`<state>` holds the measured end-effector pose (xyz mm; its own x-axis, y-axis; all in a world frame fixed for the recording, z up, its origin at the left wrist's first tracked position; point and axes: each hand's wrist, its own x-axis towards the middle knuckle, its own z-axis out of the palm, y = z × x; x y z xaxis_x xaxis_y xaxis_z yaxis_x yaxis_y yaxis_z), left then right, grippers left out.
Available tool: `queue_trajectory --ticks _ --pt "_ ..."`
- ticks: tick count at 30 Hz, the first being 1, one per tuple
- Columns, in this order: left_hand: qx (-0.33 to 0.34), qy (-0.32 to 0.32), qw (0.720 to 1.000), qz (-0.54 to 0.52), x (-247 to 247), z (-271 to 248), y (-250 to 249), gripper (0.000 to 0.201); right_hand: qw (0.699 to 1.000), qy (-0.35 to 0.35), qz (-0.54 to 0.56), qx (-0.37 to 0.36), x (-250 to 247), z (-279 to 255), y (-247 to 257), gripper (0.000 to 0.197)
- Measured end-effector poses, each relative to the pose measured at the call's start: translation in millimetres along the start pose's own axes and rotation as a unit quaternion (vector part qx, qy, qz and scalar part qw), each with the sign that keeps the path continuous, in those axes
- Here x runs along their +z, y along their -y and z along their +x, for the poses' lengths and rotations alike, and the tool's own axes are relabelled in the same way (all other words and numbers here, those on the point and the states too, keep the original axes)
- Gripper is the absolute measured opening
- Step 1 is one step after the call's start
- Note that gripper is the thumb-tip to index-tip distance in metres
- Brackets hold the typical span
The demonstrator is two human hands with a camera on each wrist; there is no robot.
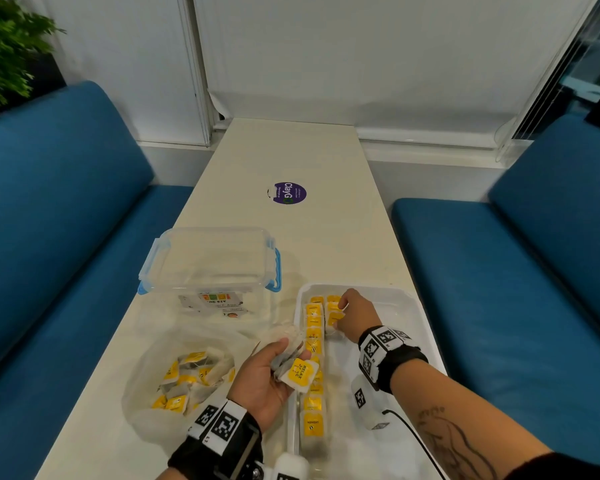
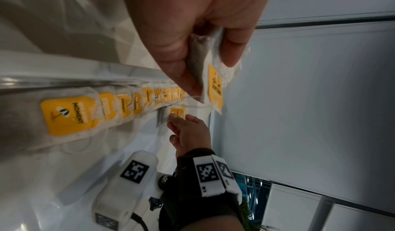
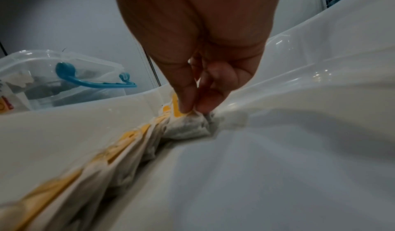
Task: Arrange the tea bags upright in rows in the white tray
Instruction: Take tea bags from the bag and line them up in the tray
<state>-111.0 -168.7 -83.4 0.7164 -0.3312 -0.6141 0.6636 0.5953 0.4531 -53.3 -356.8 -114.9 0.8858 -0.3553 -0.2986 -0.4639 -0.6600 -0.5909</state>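
Note:
A white tray (image 1: 409, 306) lies at the table's near right. Along its left wall stands a row of tea bags (image 1: 313, 362) with yellow tags, seen too in the left wrist view as the row of tea bags (image 2: 119, 106). Beside the row's far end, my right hand (image 1: 340, 311) pinches the top of a tea bag (image 3: 188, 126) standing on the tray floor (image 3: 278, 167). My left hand (image 1: 274, 368) hovers at the tray's left edge and grips a small bunch of tea bags (image 1: 297, 370); their yellow tag (image 2: 214, 85) points outward.
A clear plastic bag (image 1: 187, 379) holding several loose tea bags lies left of the tray. Behind it stands a clear lidded box (image 1: 208, 265) with blue clips. A purple sticker (image 1: 289, 192) marks the table's middle. Blue benches flank the table.

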Motion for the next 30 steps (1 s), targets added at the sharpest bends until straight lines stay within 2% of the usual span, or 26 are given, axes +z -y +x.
queue_trajectory --ticks 3,8,12,15,18,24,30 --pt "0.002 0.002 1.000 0.002 0 -1 0 0.020 1.000 -0.014 0.013 0.002 1 1 -3 0.028" --pt "-0.002 0.003 1.000 0.002 -3 -1 3 0.028 0.998 -0.044 0.053 0.013 1 1 -4 0.040" --pt "-0.001 0.000 1.000 0.001 -4 -2 3 0.032 0.997 -0.065 0.048 0.010 4 1 -5 0.027" --pt "-0.003 -0.001 1.000 -0.001 -5 -4 3 0.033 0.998 -0.064 0.025 0.001 6 2 -6 0.037" --pt "-0.005 0.000 1.000 -0.008 -5 -6 2 0.031 0.997 -0.065 0.037 0.006 5 4 -7 0.037" --pt "-0.004 0.003 1.000 -0.010 -5 -6 0 0.021 0.991 0.005 0.127 0.043 -9 2 -9 0.031" --pt "0.000 0.009 1.000 0.003 -3 -4 1 0.019 0.987 0.064 0.129 0.071 -17 -6 -11 0.030"
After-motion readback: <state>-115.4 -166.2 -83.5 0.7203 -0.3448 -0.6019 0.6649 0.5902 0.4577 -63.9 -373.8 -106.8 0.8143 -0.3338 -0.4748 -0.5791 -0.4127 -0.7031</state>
